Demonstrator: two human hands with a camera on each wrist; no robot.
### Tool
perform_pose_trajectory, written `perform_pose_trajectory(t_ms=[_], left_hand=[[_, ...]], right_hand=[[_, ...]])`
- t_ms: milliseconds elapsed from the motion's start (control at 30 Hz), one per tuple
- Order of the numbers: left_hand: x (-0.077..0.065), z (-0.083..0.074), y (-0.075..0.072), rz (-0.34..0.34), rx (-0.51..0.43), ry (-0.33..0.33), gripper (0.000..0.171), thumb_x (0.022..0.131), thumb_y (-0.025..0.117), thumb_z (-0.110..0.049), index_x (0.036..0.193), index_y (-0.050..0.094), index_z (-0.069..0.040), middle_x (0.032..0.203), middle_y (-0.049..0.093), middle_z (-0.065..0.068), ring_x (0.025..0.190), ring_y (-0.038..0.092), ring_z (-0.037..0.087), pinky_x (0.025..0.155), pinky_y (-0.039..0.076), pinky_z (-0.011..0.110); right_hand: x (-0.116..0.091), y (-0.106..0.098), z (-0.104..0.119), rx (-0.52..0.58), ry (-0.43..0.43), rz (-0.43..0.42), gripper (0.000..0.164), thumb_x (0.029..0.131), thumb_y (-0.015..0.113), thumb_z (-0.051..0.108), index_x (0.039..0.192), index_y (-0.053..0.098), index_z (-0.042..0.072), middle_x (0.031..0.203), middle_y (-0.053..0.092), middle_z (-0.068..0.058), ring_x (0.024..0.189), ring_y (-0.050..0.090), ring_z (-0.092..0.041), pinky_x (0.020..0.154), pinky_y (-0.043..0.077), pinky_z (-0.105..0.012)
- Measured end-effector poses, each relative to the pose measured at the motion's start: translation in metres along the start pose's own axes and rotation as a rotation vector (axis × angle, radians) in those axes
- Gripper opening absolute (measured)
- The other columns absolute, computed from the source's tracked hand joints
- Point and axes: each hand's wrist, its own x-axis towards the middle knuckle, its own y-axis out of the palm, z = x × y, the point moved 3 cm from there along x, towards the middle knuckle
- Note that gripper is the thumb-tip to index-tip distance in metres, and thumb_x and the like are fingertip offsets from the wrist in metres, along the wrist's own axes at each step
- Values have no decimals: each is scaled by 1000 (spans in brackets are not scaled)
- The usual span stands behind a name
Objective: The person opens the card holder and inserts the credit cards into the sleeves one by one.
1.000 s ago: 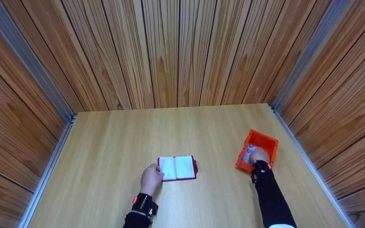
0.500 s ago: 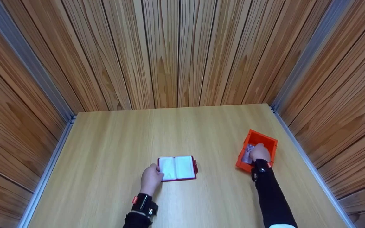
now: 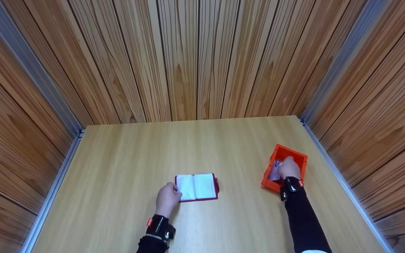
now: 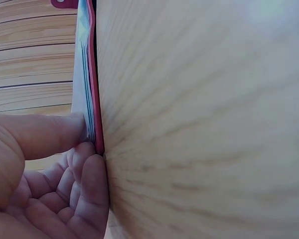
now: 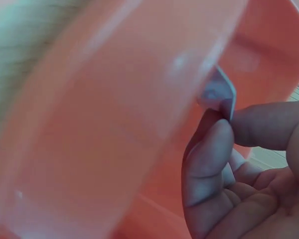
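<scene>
A small open booklet (image 3: 204, 186) with a red cover and white pages lies flat in the middle of the table, with a red clasp tab on its right side. My left hand (image 3: 167, 199) pinches its left edge; in the left wrist view the thumb is on the page stack (image 4: 83, 84) and curled fingers are under the red cover (image 4: 95, 114). On the right, my right hand (image 3: 289, 169) reaches into an orange bin (image 3: 290, 151). Between thumb and index finger it pinches a thin pale card (image 5: 218, 90). A purplish patterned card (image 3: 275, 170) shows beside that hand.
The light wood table (image 3: 128, 158) is bounded by wood-plank walls (image 3: 188, 63) at the back and sides. Metal rails (image 3: 336, 168) run along the side edges. The bin stands near the right rail.
My right hand has shifted slightly farther into the bin, and the purplish card beside it has changed angle. The bin has barely moved. My left hand and the booklet stay put.
</scene>
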Motion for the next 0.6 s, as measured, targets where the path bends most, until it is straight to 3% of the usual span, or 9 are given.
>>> perform_pose_trajectory(t_ms=[167,467,600], left_hand=[[-1,0,0,-21,-3,28,13,76,69,-1,84,60,-2,73,59,4,69,57,23,65,48,41],[-1,0,1,-1,-7,8,13,77,70,-2,85,60,-2,76,59,4,71,57,22,66,48,41],[0,0,1,5,-4,-3,13,77,70,-1,86,60,-2,77,60,5,72,58,24,68,49,41]], right_hand=[[0,-12,2,-7,-38,-52,34,89,44,1,117,42,-17,95,60,-32,84,59,-40,78,47,-53],[-3,-38,12,36,-28,-68,38,93,43,4,124,41,-18,112,56,-38,102,56,-49,89,44,-57],[-4,-48,16,71,-5,-73,37,94,43,6,125,40,-14,115,55,-36,103,54,-46,90,43,-56]])
